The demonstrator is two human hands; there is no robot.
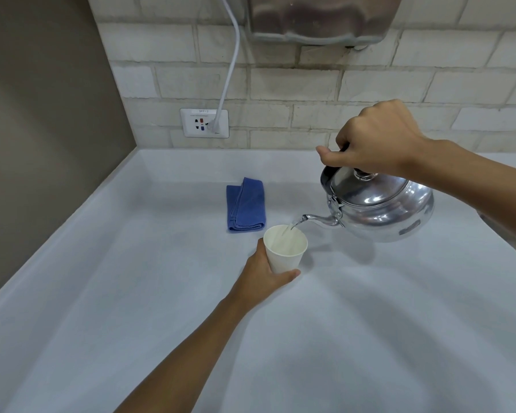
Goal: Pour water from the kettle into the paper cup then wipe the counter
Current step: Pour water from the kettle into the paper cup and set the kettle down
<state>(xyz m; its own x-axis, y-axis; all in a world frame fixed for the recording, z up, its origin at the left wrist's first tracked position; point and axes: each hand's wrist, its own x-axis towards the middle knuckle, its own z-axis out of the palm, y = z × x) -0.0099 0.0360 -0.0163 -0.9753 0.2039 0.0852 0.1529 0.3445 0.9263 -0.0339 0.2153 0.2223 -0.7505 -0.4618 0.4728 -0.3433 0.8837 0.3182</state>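
Note:
A shiny metal kettle (382, 208) hangs tilted above the white counter (131, 293), its spout pointing left over a white paper cup (285, 250). A thin stream of water runs from the spout into the cup. My right hand (376, 138) is closed around the kettle's black top handle. My left hand (261, 274) wraps the cup's lower left side and holds it upright on the counter. A folded blue cloth (245, 205) lies on the counter just behind the cup.
A tiled wall runs along the back with a wall socket (204, 123) and a white cable (231, 64) plugged into it. A metal appliance (319, 16) hangs on the wall above. A brown side wall (42, 114) bounds the counter's left.

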